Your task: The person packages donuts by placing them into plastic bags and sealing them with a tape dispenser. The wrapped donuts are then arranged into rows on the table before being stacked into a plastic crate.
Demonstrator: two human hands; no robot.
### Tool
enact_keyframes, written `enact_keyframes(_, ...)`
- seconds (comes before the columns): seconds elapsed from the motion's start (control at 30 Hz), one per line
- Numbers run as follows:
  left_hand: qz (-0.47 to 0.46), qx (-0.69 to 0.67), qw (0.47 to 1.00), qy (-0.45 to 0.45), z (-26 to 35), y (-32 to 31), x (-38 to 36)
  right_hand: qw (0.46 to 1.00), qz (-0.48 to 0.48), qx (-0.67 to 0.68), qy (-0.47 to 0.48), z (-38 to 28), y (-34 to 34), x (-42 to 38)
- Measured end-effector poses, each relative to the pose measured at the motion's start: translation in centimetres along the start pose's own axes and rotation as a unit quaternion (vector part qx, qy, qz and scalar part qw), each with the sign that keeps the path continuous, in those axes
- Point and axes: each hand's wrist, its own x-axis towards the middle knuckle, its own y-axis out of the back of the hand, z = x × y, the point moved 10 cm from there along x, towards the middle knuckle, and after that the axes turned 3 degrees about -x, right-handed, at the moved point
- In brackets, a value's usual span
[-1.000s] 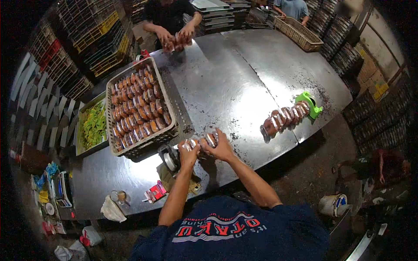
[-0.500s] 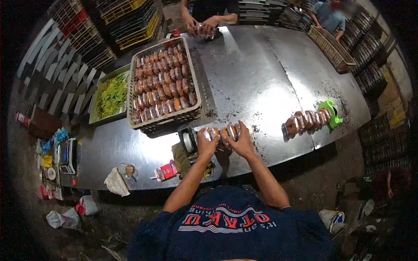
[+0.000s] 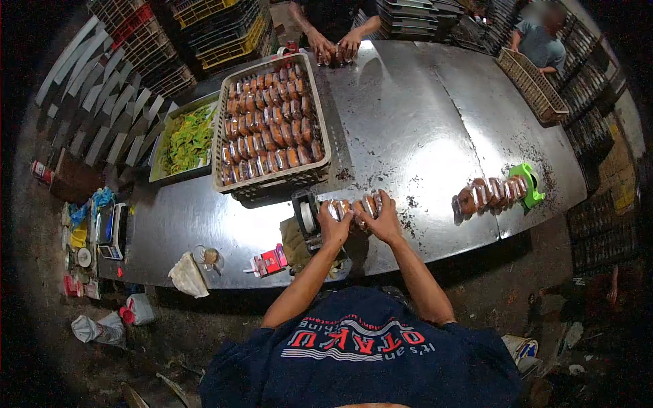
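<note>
Several wrapped round brown cakes (image 3: 369, 205) stand in a short row between my two hands. My left hand (image 3: 335, 226) is wrapped round the left end of this row, right beside a black tape dispenser (image 3: 308, 219) with a pale roll. Around the right end curl the fingers of my right hand (image 3: 382, 221). Both thumbs point toward each other near the middle of the row. Behind the hands, to the left, a beige basket (image 3: 325, 165) holds many rows of wrapped cakes.
Another wrapped row (image 3: 488, 196) lies at the right by a green dispenser (image 3: 532, 185). Green leaves fill a tray (image 3: 158, 153). Red packet (image 3: 272, 260), cloth (image 3: 189, 275) and glass (image 3: 209, 257) lie near the front edge. Two other people (image 3: 338, 47) (image 3: 541, 41) stand across the table.
The view has shifted, so the table and basket appear further right. My hands still hold the row beside the dispenser. The person across has moved their hands slightly.
</note>
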Motion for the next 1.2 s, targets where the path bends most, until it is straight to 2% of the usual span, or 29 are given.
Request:
enact_keyframes(0.1,-0.002,-0.017,1.0,0.02,-0.2,-0.2,-0.1,1.0,0.002,0.001,-0.007,0.1,-0.1,0.1)
enact_keyframes(0.27,0.015,-0.025,1.0,-0.006,-0.4,-0.7,0.3,1.0,0.022,-0.018,0.006,0.7,-0.6,0.6)
enact_keyframes(0.4,-0.032,-0.077,0.996,0.011,-3.6,-3.1,1.5,0.999,0.002,-0.023,-0.024,1.6,-1.8,1.0)
enact_keyframes(0.47,-0.016,-0.045,0.999,0.008,-5.3,-3.8,1.8,0.999,-0.014,-0.023,-0.033,1.9,-2.2,0.8)
enact_keyframes(0.63,-0.023,-0.027,0.999,-0.002,-3.5,-3.3,1.2,0.999,0.006,-0.028,0.02,2.2,-2.4,0.9)
enact_keyframes(1.0,-0.041,-0.053,0.998,0.019,-4.3,-3.8,1.7,0.998,-0.024,-0.043,-0.027,2.0,-2.3,0.9)
enact_keyframes(1.1,-0.055,-0.014,0.998,0.006,-3.7,-3.6,1.6,0.998,-0.028,-0.048,-0.034,2.0,-2.3,0.9)
enact_keyframes(1.2,-0.052,-0.042,0.998,-0.003,-4.1,-3.9,1.7,0.998,-0.027,-0.046,-0.033,2.1,-2.3,1.0)
